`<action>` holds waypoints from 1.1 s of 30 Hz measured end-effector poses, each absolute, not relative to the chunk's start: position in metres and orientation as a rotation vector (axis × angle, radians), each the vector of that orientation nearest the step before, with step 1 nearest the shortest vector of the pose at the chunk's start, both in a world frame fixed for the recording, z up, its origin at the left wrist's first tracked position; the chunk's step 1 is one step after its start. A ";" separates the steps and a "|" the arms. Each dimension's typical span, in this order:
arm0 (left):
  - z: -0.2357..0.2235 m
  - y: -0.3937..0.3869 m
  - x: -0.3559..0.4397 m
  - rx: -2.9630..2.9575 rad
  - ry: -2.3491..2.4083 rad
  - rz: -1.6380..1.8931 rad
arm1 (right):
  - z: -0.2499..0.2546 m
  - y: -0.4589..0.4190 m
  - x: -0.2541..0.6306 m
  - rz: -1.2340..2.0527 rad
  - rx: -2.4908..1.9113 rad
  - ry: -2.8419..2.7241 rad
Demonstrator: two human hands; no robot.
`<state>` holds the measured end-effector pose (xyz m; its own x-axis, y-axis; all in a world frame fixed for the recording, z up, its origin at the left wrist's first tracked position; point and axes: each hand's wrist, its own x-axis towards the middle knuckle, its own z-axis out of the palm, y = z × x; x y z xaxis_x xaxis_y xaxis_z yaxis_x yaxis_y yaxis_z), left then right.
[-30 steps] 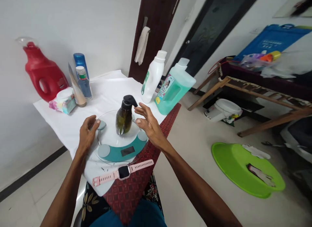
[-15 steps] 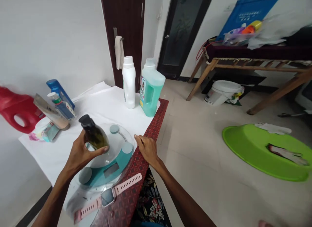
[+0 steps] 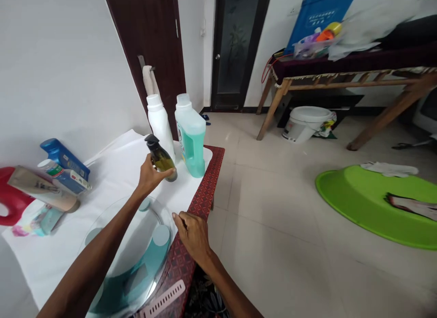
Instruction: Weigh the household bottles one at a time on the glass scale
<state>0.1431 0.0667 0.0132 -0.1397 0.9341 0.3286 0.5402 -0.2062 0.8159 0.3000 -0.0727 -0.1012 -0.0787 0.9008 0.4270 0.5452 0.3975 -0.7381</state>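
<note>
My left hand (image 3: 149,176) is wrapped round a small dark pump bottle (image 3: 161,158) with greenish-brown liquid inside. It holds the bottle above the far part of the white cloth, in front of a white bottle (image 3: 160,121). Right of that stands a clear bottle of green liquid (image 3: 193,142). Below my left forearm lies a round glass scale (image 3: 145,273) with a teal band, partly hidden by the arm. My right hand (image 3: 194,233) rests at the red patterned table edge beside the scale, fingers curled, with nothing visible in it. A pink watch strap (image 3: 164,300) lies near the scale.
On the left of the white cloth (image 3: 112,158) are a red jug (image 3: 13,190), a beige tube (image 3: 44,190), a blue bottle (image 3: 64,156) and a tissue pack (image 3: 39,220). A green tub (image 3: 362,208) and a white bucket (image 3: 302,124) are on the floor to the right.
My left hand has carried the pump bottle from over the scale forward to beside the white bottle. The view has shifted; my right hand stays at the table edge.
</note>
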 end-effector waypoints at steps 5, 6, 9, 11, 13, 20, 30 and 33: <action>-0.005 0.092 0.164 1.791 1.743 1.240 | -0.104 -0.073 0.300 0.491 -1.268 -1.735; -0.008 0.093 0.166 1.806 1.750 1.240 | -0.104 -0.073 0.300 0.495 -1.268 -1.734; -0.018 0.096 0.173 1.825 1.765 1.279 | -0.103 -0.073 0.300 0.502 -1.276 -1.738; -0.025 0.098 0.179 1.793 1.768 1.302 | -0.102 -0.073 0.301 0.503 -1.290 -1.743; -0.030 0.100 0.185 1.745 1.764 1.314 | -0.101 -0.073 0.301 0.500 -1.304 -1.745; -0.022 0.076 0.138 1.961 1.583 1.257 | -0.100 -0.076 0.304 0.480 -1.346 -1.776; 0.013 -0.092 -0.090 1.611 2.563 1.786 | -0.104 -0.074 0.307 0.466 -1.377 -1.829; 0.020 -0.079 -0.133 1.394 2.578 1.681 | -0.103 -0.074 0.306 0.434 -1.380 -1.842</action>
<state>-0.1326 -0.0787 0.0203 -0.6364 0.5042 0.5838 0.7376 0.1760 0.6520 0.3065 -0.0741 -0.1032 -0.1080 0.9191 0.3788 0.6534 0.3528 -0.6698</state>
